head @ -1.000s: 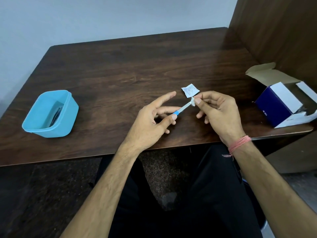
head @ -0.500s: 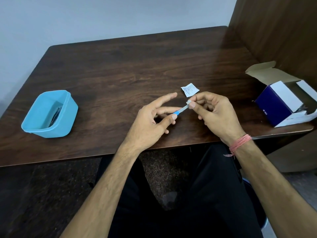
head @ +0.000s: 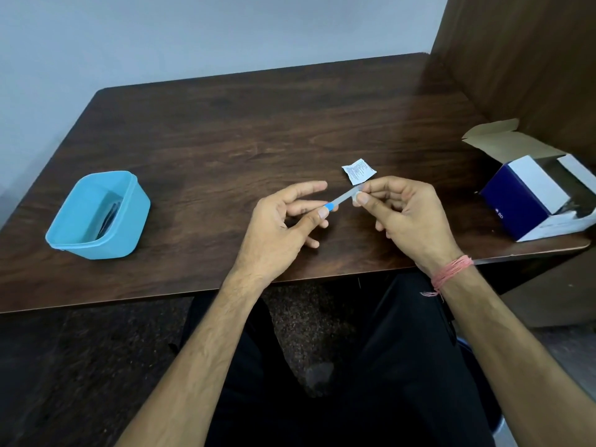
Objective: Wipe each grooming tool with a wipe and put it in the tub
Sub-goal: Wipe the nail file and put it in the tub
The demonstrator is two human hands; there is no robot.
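A thin grooming tool with a pale blade and a blue handle end is held above the table near its front edge. My left hand pinches the blue end between thumb and middle finger. My right hand pinches a small white wipe around the blade's far tip. A light blue plastic tub stands at the left of the table, with dark tools lying inside it.
A torn white wipe sachet lies on the dark wooden table just beyond my right hand. An open blue and white cardboard box sits at the table's right edge, beside a wooden partition.
My right hand slid the wipe down the blade toward the left hand, then back out to the tip. The left hand has kept its hold on the blue end.
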